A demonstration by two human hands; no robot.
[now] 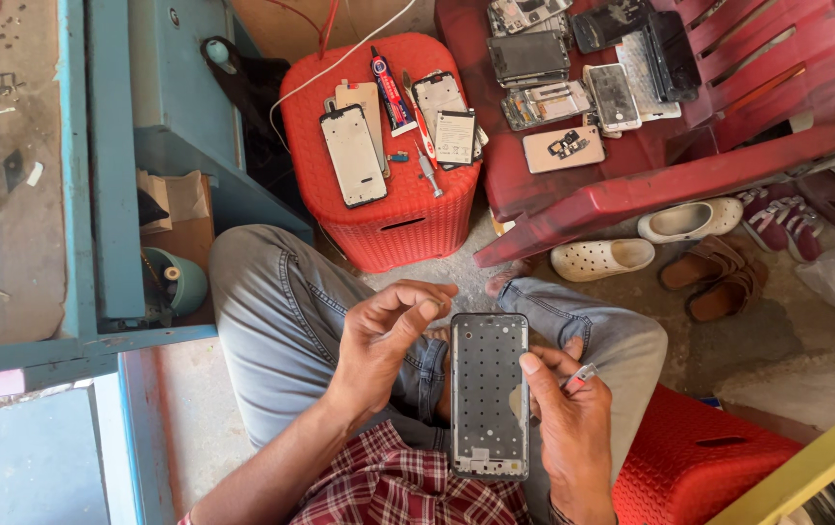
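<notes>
The person sits cross-legged in grey jeans, and the phone frame lies upright over the lap, at about six o'clock in the view. The right hand grips its right edge, thumb on the face, with a small red-and-white tool pinched between the fingers. The left hand hovers just at ten o'clock of the frame, fingertips curled together as if pinching something tiny; I cannot tell whether it holds anything. The frame looks stripped: a flat grey metal plate dotted with small holes, no screen or board on it, so the taking-apart seems done and any rebuilding not yet begun. At twelve o'clock a red woven-pattern plastic stool carries more bare frames and a glue tube; at one o'clock a glossy red plastic chair holds more phone parts.
</notes>
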